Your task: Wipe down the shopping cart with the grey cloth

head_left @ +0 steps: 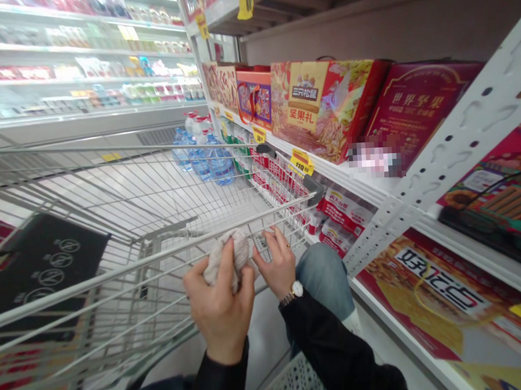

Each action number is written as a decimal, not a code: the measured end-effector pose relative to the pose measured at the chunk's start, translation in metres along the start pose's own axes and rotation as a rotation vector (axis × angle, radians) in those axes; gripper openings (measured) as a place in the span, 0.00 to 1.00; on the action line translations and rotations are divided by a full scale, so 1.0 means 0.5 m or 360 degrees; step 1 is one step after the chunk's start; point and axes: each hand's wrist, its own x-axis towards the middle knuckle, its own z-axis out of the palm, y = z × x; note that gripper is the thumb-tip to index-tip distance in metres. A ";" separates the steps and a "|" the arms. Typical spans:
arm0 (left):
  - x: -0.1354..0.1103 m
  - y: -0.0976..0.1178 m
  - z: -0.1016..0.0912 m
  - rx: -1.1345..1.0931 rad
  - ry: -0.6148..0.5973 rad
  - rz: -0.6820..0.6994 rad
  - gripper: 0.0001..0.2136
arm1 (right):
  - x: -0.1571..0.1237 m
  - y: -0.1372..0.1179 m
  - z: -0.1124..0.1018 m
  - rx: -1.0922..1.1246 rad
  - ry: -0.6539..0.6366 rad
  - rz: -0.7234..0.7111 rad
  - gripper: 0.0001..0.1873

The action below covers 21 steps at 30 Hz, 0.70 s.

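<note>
My left fingers clamp a crumpled pale grey cloth [241,251] against the shopping cart [94,281], at its near wire side; it lies just left of my right fingertips, with no clear long axis. My left hand [220,307] covers much of it, and whether my right hand [279,269] grips a wire, I cannot tell.

Head view across the cart [159,256], facing forward and down.
Worn on the head, the camera looks from close above onto the left hand [222,296] and right hand [277,267], both near and low in the middle; the cart spreads out to the left, the rack [437,162] stands close on the right, and the chiller [86,131] backs the far left.
</note>
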 end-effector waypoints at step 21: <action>0.003 -0.027 -0.048 0.0026 -0.0085 -0.0087 0.25 | 0.001 0.018 -0.011 -0.0120 -0.0049 -0.0019 0.22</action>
